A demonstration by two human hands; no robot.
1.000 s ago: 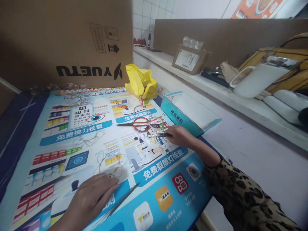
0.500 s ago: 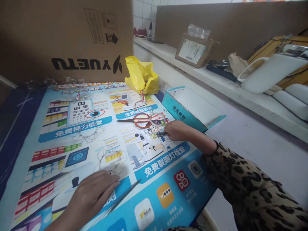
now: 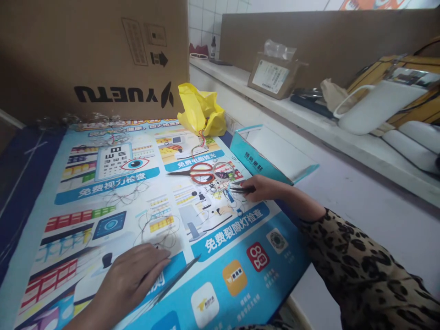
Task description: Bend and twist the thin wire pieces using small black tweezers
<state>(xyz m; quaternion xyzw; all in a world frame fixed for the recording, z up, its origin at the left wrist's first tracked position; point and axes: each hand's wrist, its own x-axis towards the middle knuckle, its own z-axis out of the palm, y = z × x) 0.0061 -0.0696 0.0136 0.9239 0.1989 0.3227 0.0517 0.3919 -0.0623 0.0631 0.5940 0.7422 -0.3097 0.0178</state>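
My right hand is closed around dark tweezers, whose thin prongs point left. Below the prongs lies a small tangle of thin wires and bits. Orange-handled scissors rest beside it, with a clear round ring against the handles. My left hand lies on the printed poster sheet, fingers stretched out and close together. Fine loops of wire spread just beyond its fingertips. A bundle of thin dark strands lies to its right.
A crumpled yellow bag and an open turquoise box stand at the back right. Behind the sheet rises a large cardboard box. The shelf on the right carries a small carton and a white mug.
My right hand has drawn slightly to the right, away from the tangle, and the tweezers show more clearly. My left hand has stayed in place. The view has shifted a little.
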